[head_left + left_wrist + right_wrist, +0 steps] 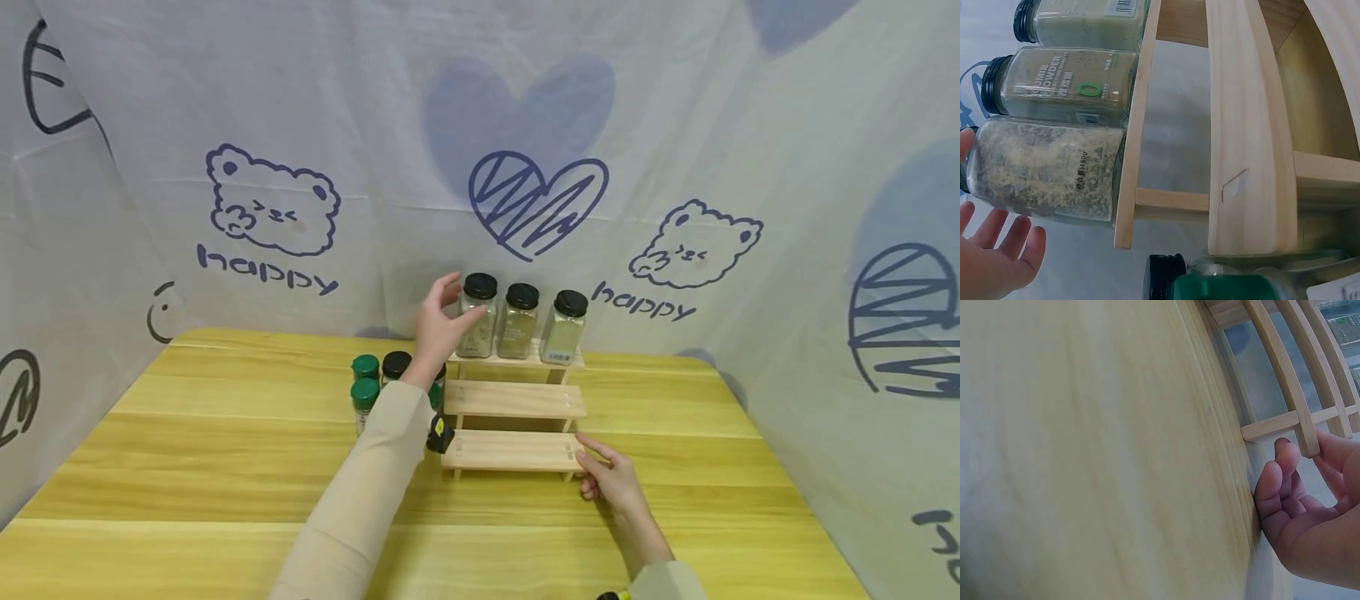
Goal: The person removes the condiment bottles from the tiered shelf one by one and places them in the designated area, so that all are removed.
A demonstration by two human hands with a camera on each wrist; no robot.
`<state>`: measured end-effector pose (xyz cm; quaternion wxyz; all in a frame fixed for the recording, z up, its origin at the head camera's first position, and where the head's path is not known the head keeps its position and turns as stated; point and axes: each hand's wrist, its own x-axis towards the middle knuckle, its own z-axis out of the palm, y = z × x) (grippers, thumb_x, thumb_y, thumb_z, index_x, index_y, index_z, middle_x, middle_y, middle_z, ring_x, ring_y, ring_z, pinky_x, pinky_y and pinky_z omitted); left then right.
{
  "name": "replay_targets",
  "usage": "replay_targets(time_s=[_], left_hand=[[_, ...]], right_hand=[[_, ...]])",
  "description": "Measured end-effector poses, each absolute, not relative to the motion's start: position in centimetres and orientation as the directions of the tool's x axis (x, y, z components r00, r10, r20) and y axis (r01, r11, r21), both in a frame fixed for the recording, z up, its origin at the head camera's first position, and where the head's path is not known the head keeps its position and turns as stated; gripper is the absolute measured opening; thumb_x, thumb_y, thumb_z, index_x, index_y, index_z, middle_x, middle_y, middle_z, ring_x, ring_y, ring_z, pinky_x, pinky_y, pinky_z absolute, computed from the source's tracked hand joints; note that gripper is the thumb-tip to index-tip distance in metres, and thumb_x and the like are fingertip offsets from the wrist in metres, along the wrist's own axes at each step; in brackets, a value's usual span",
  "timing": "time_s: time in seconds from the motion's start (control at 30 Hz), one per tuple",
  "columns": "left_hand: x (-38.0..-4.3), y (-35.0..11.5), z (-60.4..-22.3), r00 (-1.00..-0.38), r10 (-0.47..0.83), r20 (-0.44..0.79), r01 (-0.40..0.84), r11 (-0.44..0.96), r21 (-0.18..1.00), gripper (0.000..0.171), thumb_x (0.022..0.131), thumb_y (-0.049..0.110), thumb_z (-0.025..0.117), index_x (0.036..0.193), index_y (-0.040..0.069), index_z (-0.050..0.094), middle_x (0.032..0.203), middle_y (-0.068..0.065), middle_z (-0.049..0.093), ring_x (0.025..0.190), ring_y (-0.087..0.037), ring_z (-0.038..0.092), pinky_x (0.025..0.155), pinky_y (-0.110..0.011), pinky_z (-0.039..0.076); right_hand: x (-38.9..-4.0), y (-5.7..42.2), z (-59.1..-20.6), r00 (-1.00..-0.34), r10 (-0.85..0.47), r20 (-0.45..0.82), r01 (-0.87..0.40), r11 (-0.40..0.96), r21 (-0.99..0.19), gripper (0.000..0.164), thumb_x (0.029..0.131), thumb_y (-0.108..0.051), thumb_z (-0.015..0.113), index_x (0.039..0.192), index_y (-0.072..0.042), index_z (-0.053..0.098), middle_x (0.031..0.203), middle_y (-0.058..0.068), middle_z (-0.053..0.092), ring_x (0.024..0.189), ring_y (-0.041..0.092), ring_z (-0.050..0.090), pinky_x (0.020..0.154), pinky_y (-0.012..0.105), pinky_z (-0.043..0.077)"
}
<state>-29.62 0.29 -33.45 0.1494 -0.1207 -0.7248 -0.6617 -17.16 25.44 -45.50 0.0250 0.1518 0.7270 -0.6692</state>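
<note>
A three-tier wooden spice rack [513, 451] stands on the table, with three black-lidded glass spice jars on its top tier. My left hand [438, 329] is at the leftmost jar [476, 342], thumb in front and the other fingers spread to its left. In the left wrist view this jar [1047, 169] holds pale flakes, and those fingers show a gap from its glass. Beside it stand a cumin powder jar [517, 332] and a pale green-filled jar [562, 335]. My right hand [611, 482] pinches the right end of the lowest tier between thumb and fingers; its other fingers [1269, 481] curl beneath.
Left of the rack, several spice bottles with green lids [365, 390] and black lids [396, 364] cluster on the wooden table [187, 467], partly hidden by my left forearm. A printed cloth [375, 125] hangs right behind the table.
</note>
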Motion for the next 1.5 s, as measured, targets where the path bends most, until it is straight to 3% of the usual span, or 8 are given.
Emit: replay_targets(time_s=[0.47,0.8,1.27,1.37,1.5], left_hand=[[-29.8,0.9,-32.9,-0.908,-0.002,0.420,0.417,0.096,0.904,0.060,0.078,0.011,0.069,0.132,0.005,0.043,0.127,-0.015,0.047,0.109,-0.026,0.045,0.081,-0.037,0.042],[-30.2,1.1,-33.1,-0.912,-0.021,0.409,0.406,0.081,0.910,0.053,0.078,0.012,0.069,0.128,0.014,0.050,0.130,-0.005,0.047,0.110,-0.021,0.046,0.084,-0.037,0.043],[-29.7,1.2,-33.0,-0.875,-0.082,0.476,0.473,0.059,0.879,0.049,0.073,0.003,0.072,0.120,0.005,0.057,0.122,-0.009,0.054,0.112,-0.019,0.049,0.088,-0.035,0.043],[-29.4,1.1,-32.8,-0.873,-0.088,0.480,0.477,0.057,0.877,0.049,0.073,0.003,0.073,0.119,0.004,0.058,0.120,-0.010,0.055,0.109,-0.018,0.051,0.085,-0.033,0.045],[-28.9,1.0,-32.3,-0.863,-0.100,0.496,0.492,0.063,0.869,0.048,0.071,0.005,0.074,0.117,0.004,0.059,0.114,-0.011,0.059,0.087,-0.016,0.056,0.069,-0.026,0.045]], right_hand=[[-17.2,25.3,-45.6,-0.953,0.182,-0.243,0.252,0.027,-0.967,0.040,0.088,-0.006,0.056,0.126,0.000,0.048,0.057,0.008,0.059,0.039,0.007,0.046,0.039,0.019,0.043],[-17.1,25.3,-45.6,-0.956,0.181,-0.229,0.242,0.050,-0.969,0.039,0.088,-0.007,0.056,0.126,0.000,0.049,0.059,0.008,0.060,0.040,0.007,0.046,0.040,0.019,0.043],[-17.0,25.4,-45.8,-0.960,0.173,-0.220,0.231,0.045,-0.972,0.038,0.088,-0.006,0.055,0.125,0.001,0.049,0.058,0.008,0.060,0.039,0.007,0.047,0.041,0.020,0.044],[-17.1,25.4,-45.9,-0.959,0.176,-0.221,0.233,0.051,-0.971,0.038,0.088,-0.007,0.056,0.125,0.000,0.049,0.059,0.008,0.060,0.040,0.007,0.046,0.041,0.020,0.044],[-17.1,25.5,-45.9,-0.960,0.179,-0.216,0.231,0.072,-0.970,0.039,0.088,-0.008,0.056,0.125,0.000,0.049,0.060,0.008,0.060,0.041,0.008,0.047,0.042,0.020,0.045]])
